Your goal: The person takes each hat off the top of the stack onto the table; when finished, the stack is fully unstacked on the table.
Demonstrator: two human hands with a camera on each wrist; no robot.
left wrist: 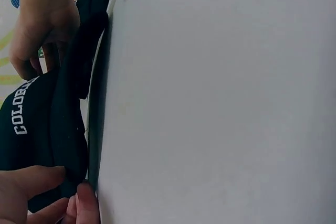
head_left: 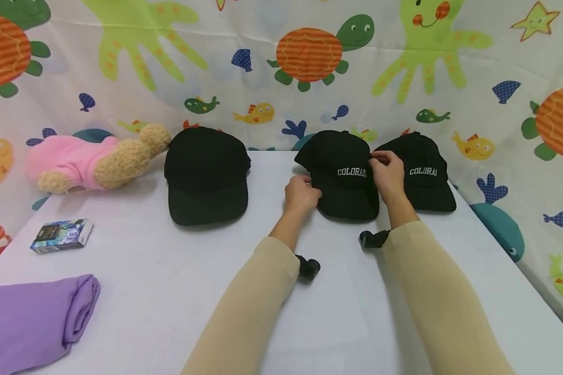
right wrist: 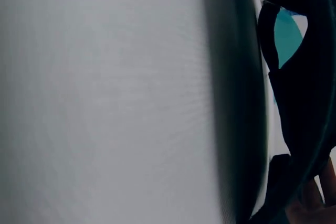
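Observation:
In the head view my left hand (head_left: 302, 195) holds the left edge of the brim of a black baseball cap (head_left: 344, 195) lettered in white. The left wrist view shows the left thumb (left wrist: 44, 178) on top of that brim and the other fingers at its underside. My right hand (head_left: 388, 172) grips the crown's right side. Seen from the right wrist, the cap's dark underside (right wrist: 310, 93) and back strap show, with a shadow on the table below. Right beside it sits a second lettered black cap (head_left: 424, 190). A plain black cap (head_left: 208, 177) stands to the left.
A teddy bear in pink clothing (head_left: 82, 159) lies at the back left. In front of it are a small patterned box (head_left: 62, 235) and a folded purple cloth (head_left: 28, 323). A sea-animal curtain (head_left: 309, 104) hangs behind the white table (head_left: 145, 291).

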